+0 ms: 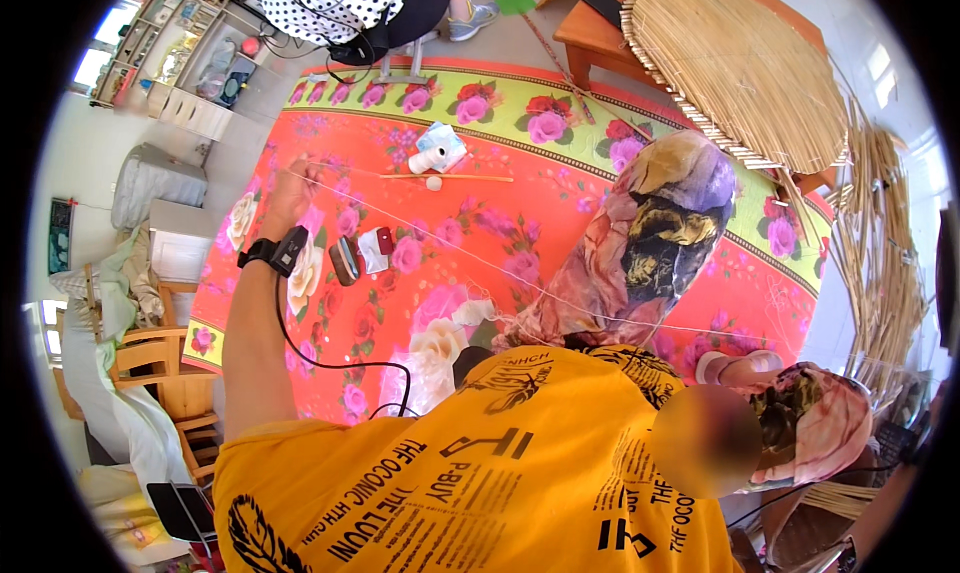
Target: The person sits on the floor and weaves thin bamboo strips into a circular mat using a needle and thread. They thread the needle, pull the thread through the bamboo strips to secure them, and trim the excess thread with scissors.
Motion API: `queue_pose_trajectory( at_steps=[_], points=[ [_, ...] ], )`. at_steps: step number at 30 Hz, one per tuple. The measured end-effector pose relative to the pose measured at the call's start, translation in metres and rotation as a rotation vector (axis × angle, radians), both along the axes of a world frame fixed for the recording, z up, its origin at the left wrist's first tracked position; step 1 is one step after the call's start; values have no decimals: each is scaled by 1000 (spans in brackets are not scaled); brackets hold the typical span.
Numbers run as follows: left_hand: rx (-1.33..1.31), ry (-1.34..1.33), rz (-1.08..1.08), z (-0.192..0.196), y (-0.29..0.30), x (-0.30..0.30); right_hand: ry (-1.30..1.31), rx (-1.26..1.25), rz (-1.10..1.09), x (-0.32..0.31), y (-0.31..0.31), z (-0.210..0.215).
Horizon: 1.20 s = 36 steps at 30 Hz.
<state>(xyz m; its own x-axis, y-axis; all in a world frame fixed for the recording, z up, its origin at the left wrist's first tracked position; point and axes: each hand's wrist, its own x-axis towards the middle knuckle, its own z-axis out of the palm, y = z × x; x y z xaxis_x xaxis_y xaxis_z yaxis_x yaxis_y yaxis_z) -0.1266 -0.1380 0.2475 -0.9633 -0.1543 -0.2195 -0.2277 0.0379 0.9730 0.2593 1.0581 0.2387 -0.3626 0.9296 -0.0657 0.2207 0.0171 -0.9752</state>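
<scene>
Yellow shirt (480, 483) fills the foreground. Left hand (290, 198) pinches thin white string (480, 263), limp and light; best gripped near its end. Right hand's grip can't be told.

Bright daylight pours from windows (100, 53) at the far left; colours stay vivid, shadows soft, edges bend and darken toward the rim.

1. A yellow short-sleeved shirt (470, 473) with black printed lettering and graphics fills the six o'clock area.
2. Patterned trousers (650, 243) in brown, black and purple sit toward two o'clock.
3. A black wrist device (275, 250) with a strap is at nine o'clock; a thin black cable (330, 363) trails from it.
</scene>
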Motion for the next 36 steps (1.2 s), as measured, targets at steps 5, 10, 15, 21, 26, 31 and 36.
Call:
queue_pose_trajectory(
  at_steps=[5,10,15,21,26,31,36],
  points=[
    [-14,183,-18,70,12,10,8,2,13,-2,8,-4],
    [-59,404,-134,147,8,10,12,8,46,-11,17,-5],
    [-169,560,103,219,2,9,-1,11,101,-20,20,-8],
    [-907,336,-133,245,-28,-29,-5,114,221,-15,28,27],
    [-1596,-499,-538,246,130,-5,-35,202,471,-98,-179,87],
    [-1536,629,-1108,200,303,-64,-29,453,687,-128,-310,149],
    [-568,348,-1409,157,572,46,-91,396,655,-138,-364,147]
  ],
)
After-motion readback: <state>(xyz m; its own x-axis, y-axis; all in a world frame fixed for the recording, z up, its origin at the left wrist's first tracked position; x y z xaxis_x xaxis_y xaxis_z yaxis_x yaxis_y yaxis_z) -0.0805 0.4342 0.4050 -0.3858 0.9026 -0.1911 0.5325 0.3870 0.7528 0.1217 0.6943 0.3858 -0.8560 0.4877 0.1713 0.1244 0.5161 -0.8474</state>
